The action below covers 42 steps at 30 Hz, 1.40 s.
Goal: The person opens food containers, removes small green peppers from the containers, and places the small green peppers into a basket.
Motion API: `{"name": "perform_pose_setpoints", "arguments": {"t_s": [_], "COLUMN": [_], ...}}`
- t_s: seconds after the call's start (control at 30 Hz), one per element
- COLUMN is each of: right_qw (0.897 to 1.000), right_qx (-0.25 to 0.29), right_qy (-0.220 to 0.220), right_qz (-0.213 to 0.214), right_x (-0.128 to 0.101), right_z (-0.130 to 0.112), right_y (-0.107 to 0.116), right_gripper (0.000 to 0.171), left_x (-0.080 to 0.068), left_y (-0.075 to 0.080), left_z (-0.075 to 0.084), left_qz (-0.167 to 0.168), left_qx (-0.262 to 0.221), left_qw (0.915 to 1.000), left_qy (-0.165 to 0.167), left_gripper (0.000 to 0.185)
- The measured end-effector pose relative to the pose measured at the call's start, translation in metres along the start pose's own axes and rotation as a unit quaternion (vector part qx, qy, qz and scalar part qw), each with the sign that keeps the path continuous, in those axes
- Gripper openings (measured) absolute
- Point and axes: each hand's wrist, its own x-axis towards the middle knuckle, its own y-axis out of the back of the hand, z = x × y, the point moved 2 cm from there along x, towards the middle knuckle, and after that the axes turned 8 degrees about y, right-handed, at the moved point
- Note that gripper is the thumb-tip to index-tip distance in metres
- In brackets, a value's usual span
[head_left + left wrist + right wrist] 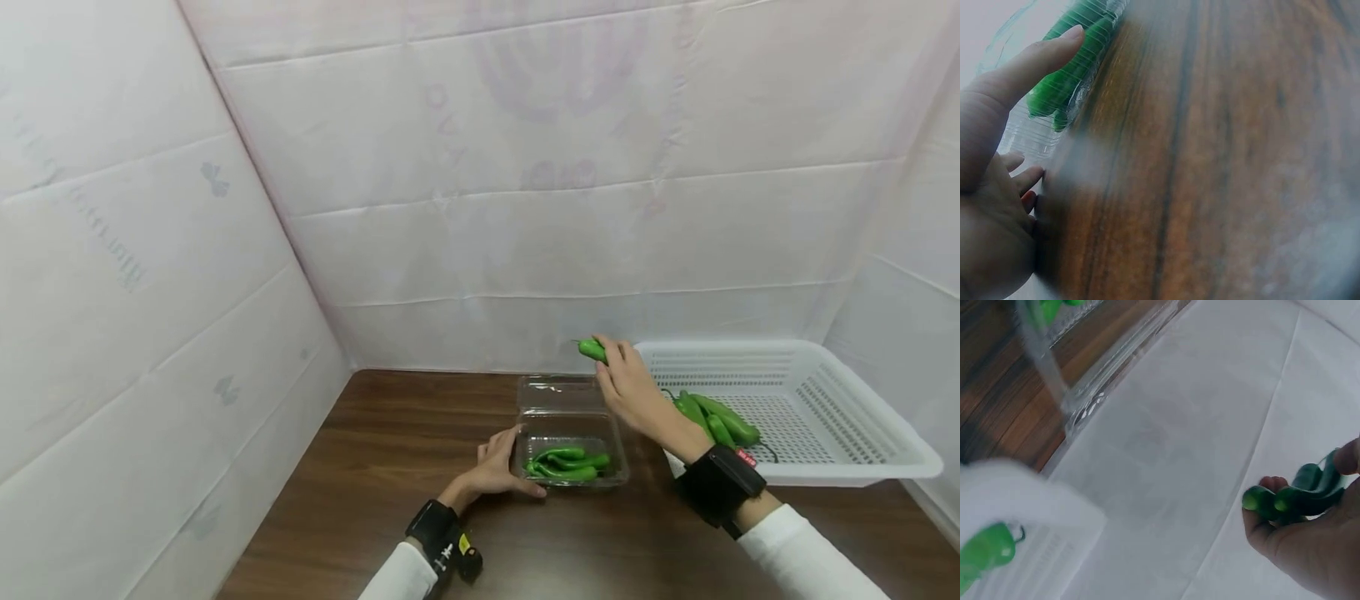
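A clear plastic clamshell box stands on the table with its lid folded back, several green chili peppers lying inside. My left hand rests against its left side, fingers along the wall and the thumb straight across the near front corner. Raised behind and right of the box, my right hand holds a small bunch of green chili peppers between thumb and fingers. In the head view mostly one pepper shows past the fingertips; the hand hides the others.
On the right stands a white slotted plastic basket with several green peppers at its left end, partly behind my right forearm. The wooden table meets a white cloth-covered wall at its back, and more such cloth hangs at both sides.
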Motion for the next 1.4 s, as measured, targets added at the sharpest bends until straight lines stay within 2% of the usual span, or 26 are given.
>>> {"name": "perform_pose_setpoints", "arguments": {"t_s": [0.17,0.33,0.63,0.87,1.1,1.4], "right_qw": [1.0,1.0,0.996,0.992,0.986,0.984], "right_qx": [-0.008,-0.017,-0.038,-0.025,0.007,-0.02], "right_qy": [-0.008,-0.009,-0.073,-0.114,-0.166,-0.177], "right_qz": [-0.024,0.0,0.027,0.039,0.022,-0.002], "right_x": [-0.003,-0.004,-0.01,-0.02,-0.029,-0.046], "right_z": [0.007,0.015,0.034,0.045,0.06,0.082], "right_y": [0.016,0.034,0.055,0.067,0.073,0.07], "right_gripper": [0.047,0.048,0.051,0.053,0.058,0.055], "left_x": [-0.003,-0.002,-0.001,-0.004,-0.006,-0.009], "left_y": [0.004,0.008,0.008,0.007,0.008,0.006], "left_z": [-0.002,0.002,-0.002,-0.002,-0.001,-0.002], "left_qz": [0.002,0.002,0.005,0.003,0.006,0.008], "left_qx": [-0.005,-0.001,0.001,-0.004,-0.003,-0.005], "left_qw": [1.0,1.0,1.0,1.0,0.9999,0.9999], "left_qy": [-0.003,-0.001,0.008,0.005,0.008,0.004], "left_gripper": [0.125,0.123,0.123,0.122,0.122,0.122]}}
